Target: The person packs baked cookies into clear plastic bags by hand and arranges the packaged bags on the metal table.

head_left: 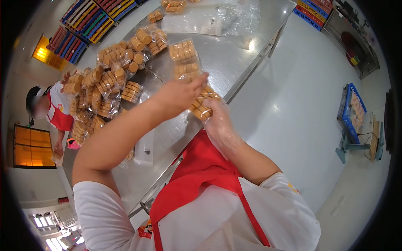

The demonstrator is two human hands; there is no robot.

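My left hand [179, 95], bare, reaches across the packed round cookies with its visible fingers stretched out and apart. It overlaps the cookies; whether it touches them I cannot tell. My right hand [218, 118], in a clear plastic glove, is closed on the near end of a clear pack of cookies [202, 108] at the table edge. Farther along, in line with it, are two more groups of cookies in clear plastic, a middle pack [186, 70] and a far pack [182, 50]. Whether one long bag holds them all is hidden by my left hand.
A heap of cookie packs [106, 79] covers the left of the metal table [228, 58]. Clear plastic bags [192, 21] lie at its far end. A co-worker [58, 102] stands at left. Stacked crates [88, 21] stand behind; a blue crate [346, 111] is at right.
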